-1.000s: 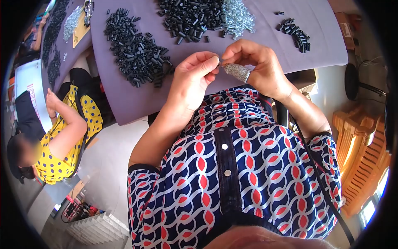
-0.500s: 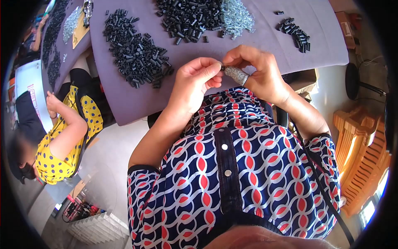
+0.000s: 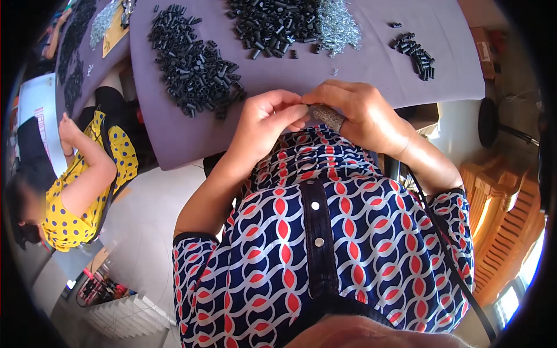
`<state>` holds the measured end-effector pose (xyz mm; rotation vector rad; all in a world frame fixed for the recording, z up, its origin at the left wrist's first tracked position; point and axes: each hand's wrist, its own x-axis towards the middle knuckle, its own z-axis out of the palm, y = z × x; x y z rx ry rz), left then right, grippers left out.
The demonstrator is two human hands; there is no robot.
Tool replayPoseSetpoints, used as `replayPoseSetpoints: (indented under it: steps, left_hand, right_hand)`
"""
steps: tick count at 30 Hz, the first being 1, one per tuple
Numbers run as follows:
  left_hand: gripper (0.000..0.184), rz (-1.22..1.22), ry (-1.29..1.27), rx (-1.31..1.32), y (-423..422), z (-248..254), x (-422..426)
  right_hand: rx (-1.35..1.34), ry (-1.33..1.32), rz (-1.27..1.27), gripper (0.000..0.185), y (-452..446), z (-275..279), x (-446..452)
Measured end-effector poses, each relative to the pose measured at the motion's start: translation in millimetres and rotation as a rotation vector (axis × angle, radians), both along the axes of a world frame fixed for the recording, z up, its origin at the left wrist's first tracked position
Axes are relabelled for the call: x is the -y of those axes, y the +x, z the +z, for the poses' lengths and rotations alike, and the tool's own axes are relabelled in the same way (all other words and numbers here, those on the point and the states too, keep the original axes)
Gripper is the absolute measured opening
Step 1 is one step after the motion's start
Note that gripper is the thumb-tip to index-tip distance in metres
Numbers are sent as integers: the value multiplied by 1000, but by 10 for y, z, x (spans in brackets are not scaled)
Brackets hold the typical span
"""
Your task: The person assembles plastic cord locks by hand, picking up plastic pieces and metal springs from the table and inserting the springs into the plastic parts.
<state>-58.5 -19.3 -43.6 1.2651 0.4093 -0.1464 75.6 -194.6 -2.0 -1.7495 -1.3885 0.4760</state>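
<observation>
The left hand (image 3: 261, 119) and right hand (image 3: 368, 116) pinch a small, mostly hidden dark piece (image 3: 308, 107) between their fingers. Short black cylinders (image 3: 194, 69) litter the purple worktop (image 3: 371, 66).

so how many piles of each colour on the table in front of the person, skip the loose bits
black piles: 3
silver pile: 1
total piles: 4

Black tubes (image 3: 197, 72) look like glossy plastic, silvery pieces (image 3: 337, 30) like shiny metal
</observation>
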Motion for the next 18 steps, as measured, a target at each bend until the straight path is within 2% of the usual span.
replayPoseSetpoints:
  steps: [1,3,4,6,8,10,11,18]
  left_hand:
    - [18,69,-75,-12,0,-21,-5]
    - [17,106,-105,46,-8,-59,-20]
    - [16,125,-58,82,-1,-43,-24]
    - [14,157,-10,116,5,-5,-32]
    - [13,168,-10,127,12,3,-48]
    - [13,182,-14,130,-6,5,-60]
    - [12,190,-17,126,-13,9,-69]
    - [13,197,-36,113,-29,-20,-101]
  right_hand:
    - [2,-2,8,27,24,21,-21]
    - [-206,-41,-71,33,121,30,-82]
    - [-40,-7,-139,40,227,-23,-162]
    - [324,-61,-195,43,412,-132,-290]
    - [420,-73,-193,38,433,-241,-447]
    - [664,-77,-159,15,402,-328,-584]
    - [681,-102,-158,8,378,-377,-637]
    - [598,-51,-105,11,430,-329,-558]
